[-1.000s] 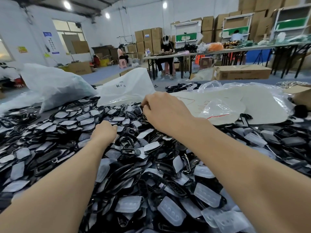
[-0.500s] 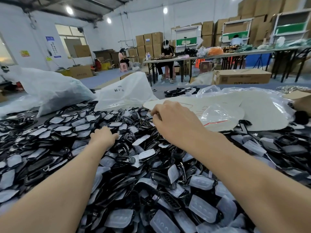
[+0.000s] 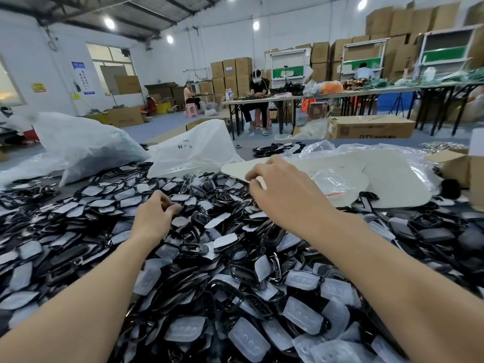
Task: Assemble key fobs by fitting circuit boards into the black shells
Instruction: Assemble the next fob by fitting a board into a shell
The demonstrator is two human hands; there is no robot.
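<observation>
Black shells (image 3: 199, 247) lie heaped across the whole foreground in the head view. Your left hand (image 3: 153, 217) pinches one shell (image 3: 171, 205). Your right hand (image 3: 285, 195) is curled; whether it holds anything is hidden behind its back.

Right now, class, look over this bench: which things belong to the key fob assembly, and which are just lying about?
Belong to the job:
black shells, heaped, many with pale pads
left hand, pinching one of them
right hand, fingers curled over the heap

Just lying about:
white plastic bags
cardboard box
white sheets in clear wrap
small zip bag
</observation>
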